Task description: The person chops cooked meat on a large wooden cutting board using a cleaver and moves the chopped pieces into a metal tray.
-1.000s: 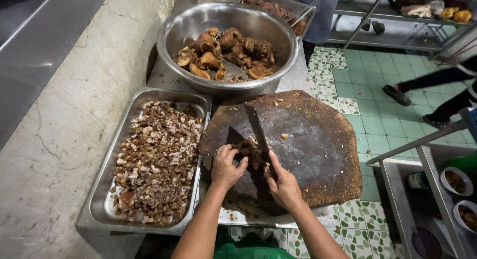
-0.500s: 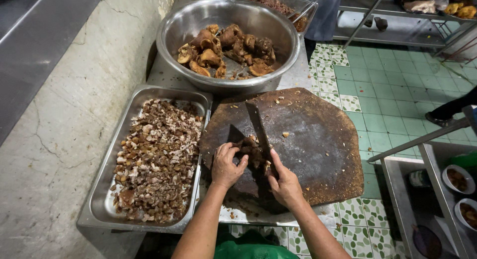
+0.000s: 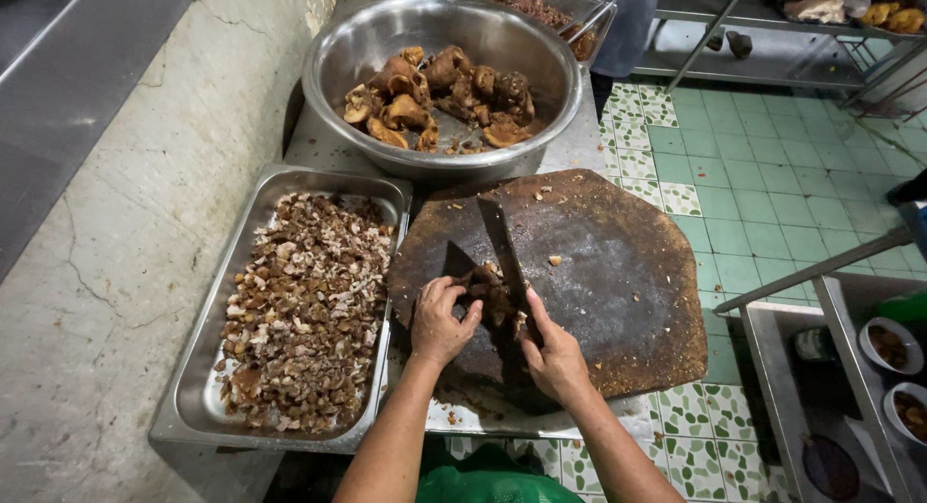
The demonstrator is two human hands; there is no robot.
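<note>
Centrally, left hand (image 3: 441, 320) curled on meat chunk (image 3: 489, 289), right hand (image 3: 553, 356) gripping cleaver (image 3: 504, 244) on dark chopping board (image 3: 618, 281); tray of chopped meat (image 3: 307, 305) at frame left.

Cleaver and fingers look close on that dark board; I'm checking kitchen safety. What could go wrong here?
1. The left hand pins the meat right beside the cleaver held by the right hand; a slip could cut fingers.
2. The chopping board overhangs the counter edge and might tip.
</note>
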